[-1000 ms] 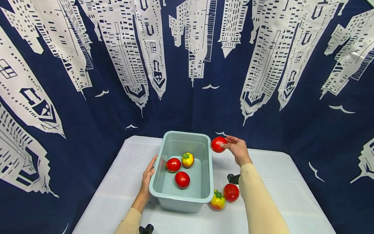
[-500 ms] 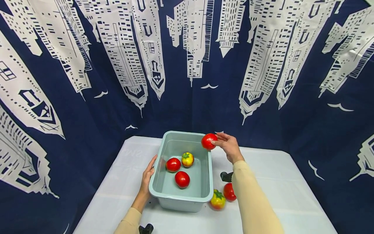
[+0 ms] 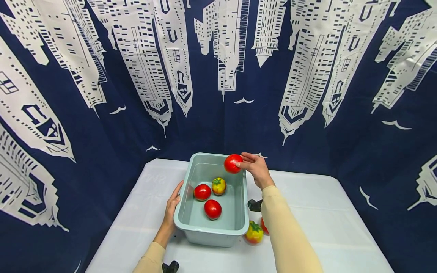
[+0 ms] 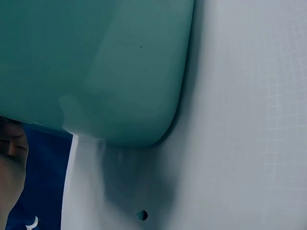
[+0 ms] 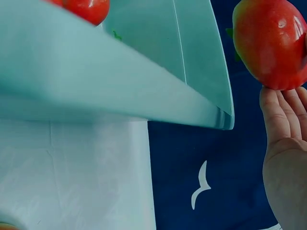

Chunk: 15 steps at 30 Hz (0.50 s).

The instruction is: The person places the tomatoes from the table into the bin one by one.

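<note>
- Pinching the red tomato (image 3: 233, 163) with thumb and fingers, my right grip (image 3: 256, 168) has it raised, as it seems, above the far right corner of the tub (image 3: 211, 239).
- My left grip (image 3: 172, 203) rests straight-fingered against the left outer wall, clasping nothing; I judge this enough to steady the tub.
- Inside lie two red fruits (image 3: 213, 209) and one yellow tomato (image 3: 219, 186) (it wears green leaves); right of them the floor is bare, so there I would aim.
- I should go well inside the rim, lower almost to the floor, and only then release, so that nothing rolls.
- On the worktop (image 3: 341, 231), beside the tub, lie another yellow one (image 3: 254, 232) and another red one (image 3: 264, 226), partly hidden.
</note>
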Available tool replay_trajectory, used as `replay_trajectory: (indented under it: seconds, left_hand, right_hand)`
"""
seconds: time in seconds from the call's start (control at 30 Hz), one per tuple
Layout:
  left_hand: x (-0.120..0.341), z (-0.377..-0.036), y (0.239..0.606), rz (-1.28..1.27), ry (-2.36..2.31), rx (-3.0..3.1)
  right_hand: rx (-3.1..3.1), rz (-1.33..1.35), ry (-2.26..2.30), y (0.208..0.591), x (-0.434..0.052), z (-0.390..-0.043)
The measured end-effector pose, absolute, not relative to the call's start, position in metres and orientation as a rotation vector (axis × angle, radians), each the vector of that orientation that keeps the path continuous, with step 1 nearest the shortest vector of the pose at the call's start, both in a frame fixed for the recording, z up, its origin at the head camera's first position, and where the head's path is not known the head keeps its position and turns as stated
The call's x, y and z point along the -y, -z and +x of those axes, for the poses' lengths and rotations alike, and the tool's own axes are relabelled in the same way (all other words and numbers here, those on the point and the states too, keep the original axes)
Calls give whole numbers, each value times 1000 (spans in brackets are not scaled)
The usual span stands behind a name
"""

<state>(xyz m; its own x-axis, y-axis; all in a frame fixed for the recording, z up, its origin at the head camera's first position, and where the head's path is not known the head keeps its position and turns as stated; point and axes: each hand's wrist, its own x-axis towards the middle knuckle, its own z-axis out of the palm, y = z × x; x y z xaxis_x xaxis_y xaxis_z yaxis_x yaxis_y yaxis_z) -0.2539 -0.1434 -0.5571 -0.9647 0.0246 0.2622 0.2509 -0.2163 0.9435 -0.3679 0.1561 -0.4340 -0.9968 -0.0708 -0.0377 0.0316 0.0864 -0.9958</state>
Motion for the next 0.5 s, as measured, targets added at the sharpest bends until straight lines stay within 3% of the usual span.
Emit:
replay_trajectory:
  seconds: [0.5]
  left_hand:
    - [144,-254,559,-336,2301,1880]
  right_hand:
    - [-2159,-140,2190,432,-160,-365]
